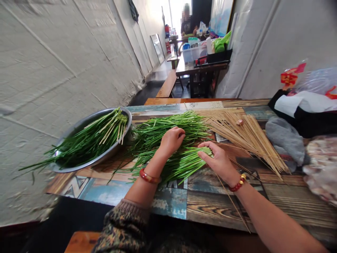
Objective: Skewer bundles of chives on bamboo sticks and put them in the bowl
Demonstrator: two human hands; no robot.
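Long green garlic chives [181, 167] lie in a loose bundle on the table, pale cut ends to the right. My right hand [219, 161] is at those ends, thumb and forefinger curved around them. A thin bamboo skewer [233, 202] slants from beneath this hand toward the table's front edge. My left hand [171, 141] hovers over the chives, its fingers curled; whatever they pinch, if anything, is hidden. Behind it spreads a larger chive pile [168, 128]. Many loose bamboo skewers [252, 137] fan out to the right.
At left stands a metal basin [89, 165] holding chives, some threaded on skewers. A grey plastic bag [285, 138], a bag of pale pieces [322, 168] and a black bag [310, 119] crowd the right side. Beyond are a bench [167, 84], another table [181, 68] and a seated person [187, 26].
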